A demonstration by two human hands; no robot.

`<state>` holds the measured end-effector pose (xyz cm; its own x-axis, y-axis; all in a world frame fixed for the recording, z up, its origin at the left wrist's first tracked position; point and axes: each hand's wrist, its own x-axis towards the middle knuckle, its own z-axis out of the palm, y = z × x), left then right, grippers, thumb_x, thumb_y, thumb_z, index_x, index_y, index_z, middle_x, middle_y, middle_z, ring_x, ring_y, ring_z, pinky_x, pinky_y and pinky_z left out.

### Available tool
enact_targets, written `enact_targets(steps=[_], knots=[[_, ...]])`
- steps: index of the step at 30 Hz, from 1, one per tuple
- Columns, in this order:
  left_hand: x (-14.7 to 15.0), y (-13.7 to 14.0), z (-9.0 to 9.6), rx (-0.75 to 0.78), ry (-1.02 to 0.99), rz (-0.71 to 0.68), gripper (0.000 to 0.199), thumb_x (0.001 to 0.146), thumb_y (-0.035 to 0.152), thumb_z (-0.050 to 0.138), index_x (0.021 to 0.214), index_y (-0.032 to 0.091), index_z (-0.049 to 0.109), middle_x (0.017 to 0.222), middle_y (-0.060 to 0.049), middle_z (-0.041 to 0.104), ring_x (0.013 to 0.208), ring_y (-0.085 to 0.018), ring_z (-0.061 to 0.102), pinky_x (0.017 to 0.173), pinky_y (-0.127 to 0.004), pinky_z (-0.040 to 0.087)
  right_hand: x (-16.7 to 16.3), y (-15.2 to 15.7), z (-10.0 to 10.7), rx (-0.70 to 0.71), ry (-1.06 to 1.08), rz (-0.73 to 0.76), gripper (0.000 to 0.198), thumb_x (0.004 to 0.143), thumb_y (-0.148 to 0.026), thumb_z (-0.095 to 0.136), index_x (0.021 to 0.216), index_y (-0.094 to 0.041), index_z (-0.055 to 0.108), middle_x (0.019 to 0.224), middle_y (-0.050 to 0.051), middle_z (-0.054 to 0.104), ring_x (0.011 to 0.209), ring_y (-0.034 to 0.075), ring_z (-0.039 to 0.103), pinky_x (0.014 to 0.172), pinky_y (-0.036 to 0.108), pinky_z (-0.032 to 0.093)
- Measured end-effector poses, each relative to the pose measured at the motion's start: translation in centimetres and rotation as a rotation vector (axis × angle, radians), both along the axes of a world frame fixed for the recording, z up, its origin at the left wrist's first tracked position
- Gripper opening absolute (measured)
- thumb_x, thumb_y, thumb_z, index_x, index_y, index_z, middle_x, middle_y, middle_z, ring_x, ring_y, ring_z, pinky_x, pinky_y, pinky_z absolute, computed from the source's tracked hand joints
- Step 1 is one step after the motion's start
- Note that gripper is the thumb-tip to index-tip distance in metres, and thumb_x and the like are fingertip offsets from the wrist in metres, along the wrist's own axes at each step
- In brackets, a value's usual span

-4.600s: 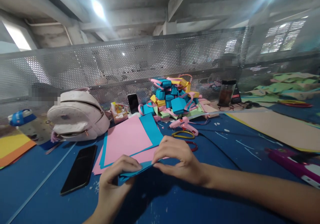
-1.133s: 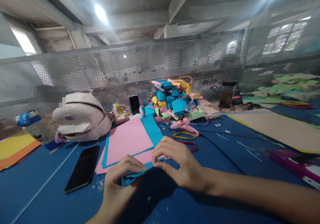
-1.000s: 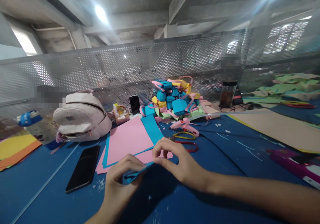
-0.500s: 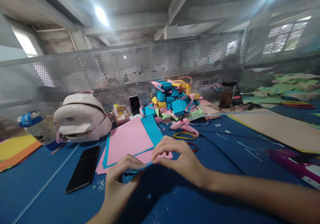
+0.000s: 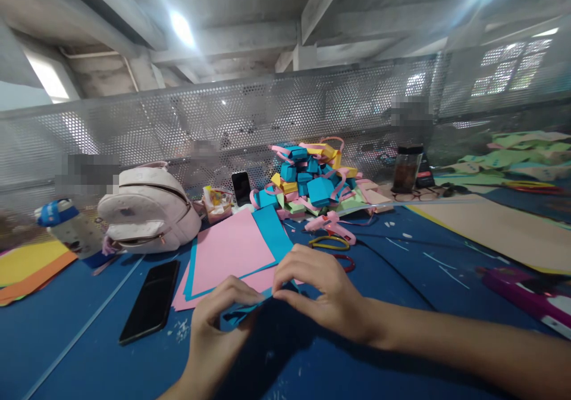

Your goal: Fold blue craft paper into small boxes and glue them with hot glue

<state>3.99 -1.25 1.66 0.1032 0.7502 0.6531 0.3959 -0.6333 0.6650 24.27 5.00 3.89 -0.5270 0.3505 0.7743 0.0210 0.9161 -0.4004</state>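
Observation:
A folded piece of blue paper [image 5: 244,313] is held low over the table between my two hands. My left hand [image 5: 223,314] grips its left part, thumb below and fingers on top. With thumb and fingertips, my right hand [image 5: 316,287] pinches the other end. The fingers hide much of the paper, so its full shape does not show. Just beyond my hands lies a stack of pink paper [image 5: 234,248] and blue sheets [image 5: 274,233]. A pink glue gun [image 5: 330,226] rests past my right hand, near scissors with yellow handles [image 5: 329,243] and a red handle [image 5: 345,263].
Blue and yellow paper boxes with pink strips [image 5: 307,177] are heaped at the back. To the left are a black phone [image 5: 150,302], a white backpack [image 5: 147,213] and a bottle [image 5: 74,233]. A purple device [image 5: 526,296] and large sheets [image 5: 495,227] lie right. A cord [image 5: 397,274] crosses the table.
My right fingers have shifted slightly right along the blue paper, and a bit more blue shows behind them. My left hand keeps its grip.

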Motion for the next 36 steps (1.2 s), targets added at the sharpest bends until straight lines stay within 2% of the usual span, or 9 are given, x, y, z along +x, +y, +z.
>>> enact_targets(steps=[3,10,14,17,22,36], knots=[[0.2,-0.2,0.3,-0.004,0.001,-0.016,0.011,0.083,0.011,0.070,0.078,0.021,0.071,0.074,-0.001,0.070,0.067,-0.015,0.065,0.064,-0.024,0.050,-0.1,-0.2,-0.1,-0.070,-0.001,0.015,0.012,0.096,-0.027,0.058,0.087,-0.020,0.061,0.084,0.004,0.067,0.080,0.019,0.055,0.074,0.033,0.042],[0.5,-0.1,0.6,-0.001,0.006,-0.017,0.013,0.083,0.010,0.068,0.074,0.020,0.068,0.072,-0.002,0.068,0.066,-0.015,0.064,0.063,-0.026,0.049,-0.6,-1.0,0.0,-0.463,0.102,0.040,0.015,0.095,-0.027,0.057,0.082,-0.019,0.058,0.080,0.001,0.058,0.072,0.015,0.051,0.066,0.026,0.042],[0.2,0.0,0.5,0.001,-0.002,0.015,0.013,0.084,0.012,0.068,0.075,0.021,0.068,0.073,-0.001,0.068,0.068,-0.015,0.064,0.065,-0.025,0.049,-0.3,-0.7,0.7,-0.541,0.197,0.005,0.017,0.095,-0.029,0.058,0.082,-0.019,0.059,0.081,0.001,0.060,0.072,0.014,0.053,0.067,0.026,0.042],[0.0,0.1,0.4,-0.012,-0.002,0.049,0.015,0.085,0.013,0.068,0.072,0.020,0.067,0.070,0.000,0.067,0.065,-0.014,0.062,0.062,-0.025,0.048,-0.2,-0.3,0.9,-0.500,0.210,-0.001,0.019,0.092,-0.033,0.065,0.080,-0.019,0.064,0.080,0.001,0.063,0.073,0.015,0.055,0.068,0.027,0.043],[0.0,0.1,0.4,-0.013,0.014,0.029,0.013,0.085,0.013,0.067,0.074,0.021,0.068,0.072,0.000,0.068,0.067,-0.014,0.063,0.064,-0.024,0.048,-0.2,-0.2,0.6,-0.349,0.196,0.026,0.023,0.089,-0.041,0.068,0.080,-0.020,0.071,0.080,0.002,0.070,0.078,0.018,0.060,0.075,0.032,0.044],[0.5,-0.3,0.2,0.013,0.038,0.049,0.012,0.084,0.012,0.069,0.075,0.021,0.068,0.071,0.001,0.067,0.066,-0.013,0.063,0.062,-0.022,0.048,-0.1,0.0,0.2,-0.049,0.068,0.028,0.015,0.093,-0.033,0.065,0.088,-0.020,0.068,0.087,0.002,0.074,0.082,0.018,0.060,0.077,0.033,0.042]])
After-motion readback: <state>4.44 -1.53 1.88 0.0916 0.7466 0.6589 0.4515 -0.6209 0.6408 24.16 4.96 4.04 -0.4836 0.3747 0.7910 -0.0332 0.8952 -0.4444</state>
